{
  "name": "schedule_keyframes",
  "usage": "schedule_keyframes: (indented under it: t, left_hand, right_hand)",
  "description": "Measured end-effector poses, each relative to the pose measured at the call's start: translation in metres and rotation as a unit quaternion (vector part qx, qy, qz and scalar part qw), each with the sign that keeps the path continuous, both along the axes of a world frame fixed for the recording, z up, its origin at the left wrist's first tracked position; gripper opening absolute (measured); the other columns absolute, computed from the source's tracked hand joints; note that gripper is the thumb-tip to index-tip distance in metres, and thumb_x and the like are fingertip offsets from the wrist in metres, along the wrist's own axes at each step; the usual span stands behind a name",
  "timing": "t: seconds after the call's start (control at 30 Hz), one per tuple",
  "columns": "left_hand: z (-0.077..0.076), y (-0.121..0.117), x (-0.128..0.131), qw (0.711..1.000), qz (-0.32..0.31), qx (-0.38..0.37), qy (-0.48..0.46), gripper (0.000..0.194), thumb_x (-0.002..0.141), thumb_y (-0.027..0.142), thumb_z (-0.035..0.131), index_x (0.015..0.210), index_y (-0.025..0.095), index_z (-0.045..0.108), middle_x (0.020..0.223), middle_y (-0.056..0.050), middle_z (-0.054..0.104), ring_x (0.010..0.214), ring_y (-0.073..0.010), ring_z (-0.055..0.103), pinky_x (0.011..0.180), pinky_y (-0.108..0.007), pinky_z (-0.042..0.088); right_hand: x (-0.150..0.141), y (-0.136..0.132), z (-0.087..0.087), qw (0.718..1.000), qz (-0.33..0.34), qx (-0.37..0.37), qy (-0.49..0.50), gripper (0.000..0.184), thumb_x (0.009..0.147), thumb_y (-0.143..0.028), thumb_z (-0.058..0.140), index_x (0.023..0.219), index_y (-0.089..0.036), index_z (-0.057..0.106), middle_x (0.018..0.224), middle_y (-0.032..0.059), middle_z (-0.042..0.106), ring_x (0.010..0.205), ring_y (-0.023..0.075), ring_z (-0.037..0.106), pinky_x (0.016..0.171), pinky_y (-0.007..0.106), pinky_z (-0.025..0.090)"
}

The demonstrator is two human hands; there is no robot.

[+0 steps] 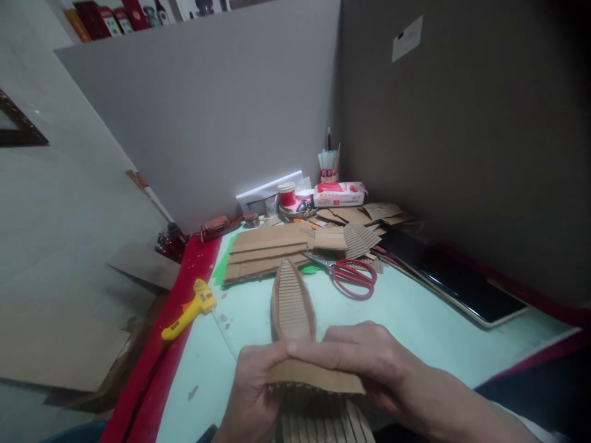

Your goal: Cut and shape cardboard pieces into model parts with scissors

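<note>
Both hands hold a boat-shaped piece of corrugated cardboard (292,303) whose pointed end aims away from me. My left hand (249,394) grips its near end from the left and below. My right hand (369,360) lies over a flat cardboard strip (314,375) set across the near end, with its fingers pressed along the strip's top edge. More ribbed cardboard (323,421) shows below the hands. All of it is held just above a pale green cutting mat (415,314).
Red-handled scissors (351,274) lie just beyond the boat. A stack of cardboard sheets (268,252) and scraps sit further back. A yellow glue gun (189,311) rests on the red table edge at left. A black tablet (457,283) lies at right. Grey partitions enclose the desk.
</note>
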State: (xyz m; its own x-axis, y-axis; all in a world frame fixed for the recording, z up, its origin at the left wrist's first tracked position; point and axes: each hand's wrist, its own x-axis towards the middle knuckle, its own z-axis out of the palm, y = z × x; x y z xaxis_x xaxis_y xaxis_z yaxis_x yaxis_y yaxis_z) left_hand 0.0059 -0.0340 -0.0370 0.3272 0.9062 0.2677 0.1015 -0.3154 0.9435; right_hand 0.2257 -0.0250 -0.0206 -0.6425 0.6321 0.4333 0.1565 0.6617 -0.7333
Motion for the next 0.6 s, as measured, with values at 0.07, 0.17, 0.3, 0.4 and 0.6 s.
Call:
schedule_keyframes:
  t: [0.07, 0.17, 0.3, 0.4, 0.6]
  left_hand:
    - [0.001, 0.0, 0.0, 1.0, -0.01, -0.002, 0.003, 0.06, 0.086, 0.079, 0.063, 0.088, 0.027, 0.091, 0.073, -0.006, 0.083, 0.059, -0.0219, 0.068, 0.059, -0.028, 0.056]
    - [0.005, 0.001, -0.001, 1.0, -0.019, -0.009, 0.007, 0.053, 0.087, 0.075, 0.067, 0.1, 0.029, 0.091, 0.086, -0.006, 0.087, 0.067, -0.0222, 0.074, 0.068, -0.026, 0.06]
    - [0.007, 0.001, -0.004, 1.0, -0.019, -0.015, 0.001, 0.025, 0.095, 0.048, 0.074, 0.116, 0.042, 0.085, 0.108, 0.002, 0.087, 0.093, -0.0208, 0.082, 0.087, -0.022, 0.06]
    - [0.005, -0.001, -0.006, 1.0, -0.016, -0.014, -0.006, 0.028, 0.095, 0.027, 0.073, 0.112, 0.046, 0.085, 0.111, 0.008, 0.086, 0.102, -0.0183, 0.082, 0.093, -0.019, 0.058]
    - [0.002, 0.0, -0.011, 1.0, -0.005, -0.028, -0.011, 0.041, 0.091, 0.015, 0.072, 0.115, 0.046, 0.084, 0.112, 0.009, 0.086, 0.101, -0.0173, 0.081, 0.092, -0.019, 0.057]
  right_hand:
    - [0.002, 0.0, -0.005, 1.0, 0.012, -0.008, 0.009, 0.058, 0.094, -0.005, 0.051, 0.146, -0.022, 0.069, 0.092, 0.0054, 0.07, 0.081, 0.0173, 0.065, 0.078, 0.024, 0.052]
    - [0.004, -0.001, -0.007, 1.0, 0.006, -0.01, 0.002, 0.053, 0.1, -0.011, 0.055, 0.15, -0.024, 0.066, 0.1, 0.0068, 0.07, 0.086, 0.0175, 0.066, 0.083, 0.025, 0.054]
    - [0.01, -0.001, 0.0, 0.997, 0.026, -0.049, -0.051, 0.05, 0.106, -0.011, 0.054, 0.149, -0.032, 0.065, 0.122, 0.0064, 0.071, 0.11, 0.0176, 0.07, 0.1, 0.027, 0.052]
    - [0.013, -0.001, 0.001, 0.996, 0.053, -0.053, -0.044, 0.046, 0.108, -0.009, 0.053, 0.144, -0.033, 0.069, 0.131, 0.0052, 0.07, 0.118, 0.0159, 0.069, 0.102, 0.024, 0.051]
    - [0.012, -0.003, -0.007, 0.999, 0.033, 0.017, 0.022, 0.036, 0.109, -0.016, 0.06, 0.142, -0.025, 0.071, 0.141, 0.0061, 0.07, 0.125, 0.0167, 0.069, 0.107, 0.024, 0.052]
